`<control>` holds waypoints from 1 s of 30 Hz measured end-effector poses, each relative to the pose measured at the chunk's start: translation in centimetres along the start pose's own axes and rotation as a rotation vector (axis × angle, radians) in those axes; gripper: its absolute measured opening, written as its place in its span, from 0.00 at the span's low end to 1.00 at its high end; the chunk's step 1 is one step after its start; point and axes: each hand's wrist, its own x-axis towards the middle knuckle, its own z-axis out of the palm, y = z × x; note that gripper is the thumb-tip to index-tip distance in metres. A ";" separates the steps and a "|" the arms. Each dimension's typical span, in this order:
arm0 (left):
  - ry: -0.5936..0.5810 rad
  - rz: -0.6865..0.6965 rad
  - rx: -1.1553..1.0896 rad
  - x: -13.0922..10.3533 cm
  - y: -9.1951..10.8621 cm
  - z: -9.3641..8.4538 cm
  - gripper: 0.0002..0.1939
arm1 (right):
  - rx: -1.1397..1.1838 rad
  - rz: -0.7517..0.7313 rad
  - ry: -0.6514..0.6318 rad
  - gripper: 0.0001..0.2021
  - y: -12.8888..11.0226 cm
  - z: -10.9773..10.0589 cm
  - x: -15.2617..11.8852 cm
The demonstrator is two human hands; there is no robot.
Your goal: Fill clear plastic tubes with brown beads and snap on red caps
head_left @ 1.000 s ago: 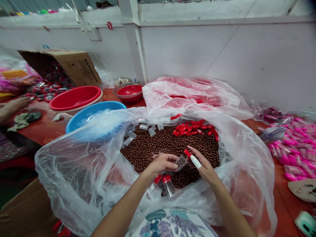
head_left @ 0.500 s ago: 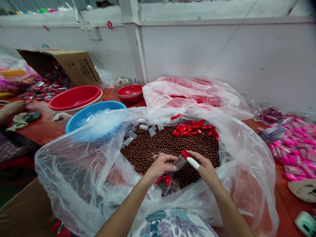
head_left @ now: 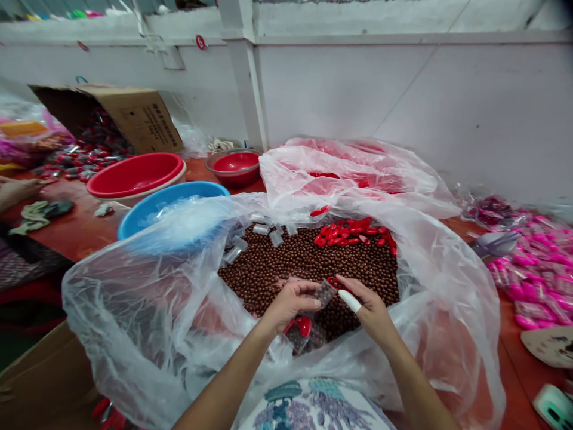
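Observation:
Over a bed of small round brown balls in an open clear plastic bag, my left hand pinches a small clear plastic container. A red plastic cap is in my right hand, held against the mouth of the container; whether it is seated I cannot tell. A white cover wraps one finger of that hand. Below my left hand lie a red piece and clear containers with balls inside. Loose red caps rest at the back right of the balls, and clear containers at the back left.
Behind the bag stand a blue basin, a red basin and a smaller bowl. A bag of red pieces lies by the wall. Pink packages are heaped right. Another person's hand shows at far left.
The red cap has turned and tipped down toward the container's mouth, with my right hand shifting slightly. My left hand holds the container in nearly the same place.

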 end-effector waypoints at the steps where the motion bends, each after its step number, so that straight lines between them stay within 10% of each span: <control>1: 0.000 0.002 0.003 0.0 -0.1 -0.1 0.21 | -0.016 -0.002 0.009 0.17 0.2 -0.1 0.0; 8: 0.002 -0.005 -0.005 -0.1 -0.2 -0.5 0.19 | -0.535 -0.135 0.203 0.29 1.3 -2.4 0.0; 18: -0.035 -0.055 -0.180 0.2 -0.7 -0.2 0.18 | -0.029 -0.032 0.103 0.16 -0.3 0.4 0.0; 30: -0.002 0.040 -0.132 -0.1 -0.9 0.3 0.18 | -0.430 -0.365 0.024 0.34 0.3 1.2 -0.1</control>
